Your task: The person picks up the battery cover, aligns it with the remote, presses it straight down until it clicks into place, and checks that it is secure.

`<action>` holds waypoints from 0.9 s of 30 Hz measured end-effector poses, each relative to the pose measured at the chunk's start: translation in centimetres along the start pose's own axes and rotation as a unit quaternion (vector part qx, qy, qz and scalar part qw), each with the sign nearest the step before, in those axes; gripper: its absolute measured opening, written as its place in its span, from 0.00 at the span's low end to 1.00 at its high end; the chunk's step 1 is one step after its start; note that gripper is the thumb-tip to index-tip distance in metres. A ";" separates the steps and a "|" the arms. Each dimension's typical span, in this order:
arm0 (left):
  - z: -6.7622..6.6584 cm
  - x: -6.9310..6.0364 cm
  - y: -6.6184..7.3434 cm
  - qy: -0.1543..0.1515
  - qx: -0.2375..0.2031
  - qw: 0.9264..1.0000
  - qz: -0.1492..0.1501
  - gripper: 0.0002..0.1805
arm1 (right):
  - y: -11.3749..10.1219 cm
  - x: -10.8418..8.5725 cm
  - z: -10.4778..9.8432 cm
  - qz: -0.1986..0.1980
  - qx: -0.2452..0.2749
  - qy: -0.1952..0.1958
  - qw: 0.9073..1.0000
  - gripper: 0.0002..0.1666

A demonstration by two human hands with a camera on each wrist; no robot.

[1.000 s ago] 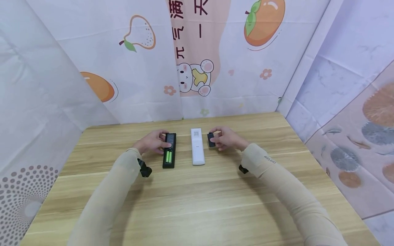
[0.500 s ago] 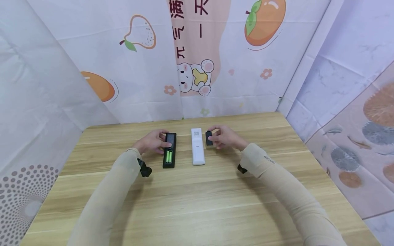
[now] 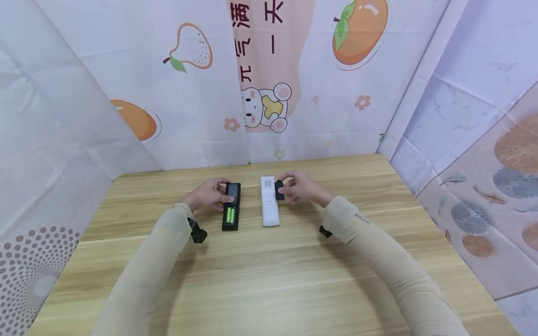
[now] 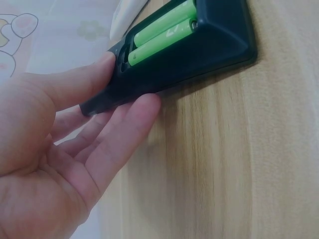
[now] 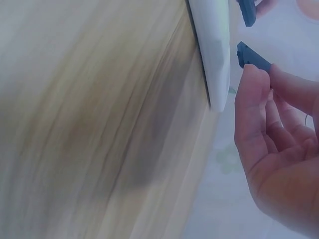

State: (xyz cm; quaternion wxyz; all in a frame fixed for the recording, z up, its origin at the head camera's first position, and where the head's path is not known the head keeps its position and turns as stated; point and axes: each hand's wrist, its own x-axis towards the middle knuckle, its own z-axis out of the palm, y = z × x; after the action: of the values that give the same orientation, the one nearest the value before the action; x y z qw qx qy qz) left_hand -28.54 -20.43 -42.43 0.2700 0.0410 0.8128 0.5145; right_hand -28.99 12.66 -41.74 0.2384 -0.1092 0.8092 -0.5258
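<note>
A black remote control [image 3: 231, 223] lies back up on the table, its battery bay uncovered. Two green batteries [image 4: 164, 37] sit side by side in that bay. My left hand [image 3: 208, 194] holds the remote by its left side, thumb on top and fingers along the edge. Between thumb and fingers my right hand [image 3: 303, 188] pinches a small black battery cover [image 3: 279, 191], raised off the table at the right edge of a white remote control [image 3: 270, 210]. In the right wrist view the cover [image 5: 253, 57] is seen nearly edge-on, beside the white remote [image 5: 212, 45].
The white remote lies face down between the two hands, with a printed code on its back. A wooden table [image 3: 260, 280] carries everything. Behind it hangs a printed curtain [image 3: 197, 107], and another cloth [image 3: 475, 177] hangs at the right.
My right hand has moved left with the battery cover, from right of the white remote up to its edge. The left hand and the black remote have stayed in place.
</note>
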 end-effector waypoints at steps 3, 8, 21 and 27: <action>-0.1 0.0 -0.1 0.002 -0.003 1.000 0.000 0.42 | -0.4 0.0 0.3 -0.004 -0.003 -0.001 1.000 0.23; -0.1 0.1 -0.2 0.004 -0.007 1.000 0.003 0.43 | -0.9 -0.1 0.5 -0.010 -0.002 -0.001 1.000 0.23; 0.0 0.0 -0.1 0.003 -0.010 1.000 0.010 0.43 | -1.0 0.0 0.8 -0.008 0.005 -0.011 1.000 0.22; 0.1 0.0 -0.1 0.002 -0.012 1.000 0.004 0.43 | -1.0 0.1 0.9 -0.005 0.005 -0.019 1.000 0.22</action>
State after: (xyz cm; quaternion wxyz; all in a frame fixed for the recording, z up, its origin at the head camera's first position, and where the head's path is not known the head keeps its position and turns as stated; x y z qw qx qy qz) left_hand -28.52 -20.41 -42.53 0.2670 0.0402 0.8067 0.5257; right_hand -28.74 11.48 -41.15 0.2516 -0.1224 0.8015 -0.5285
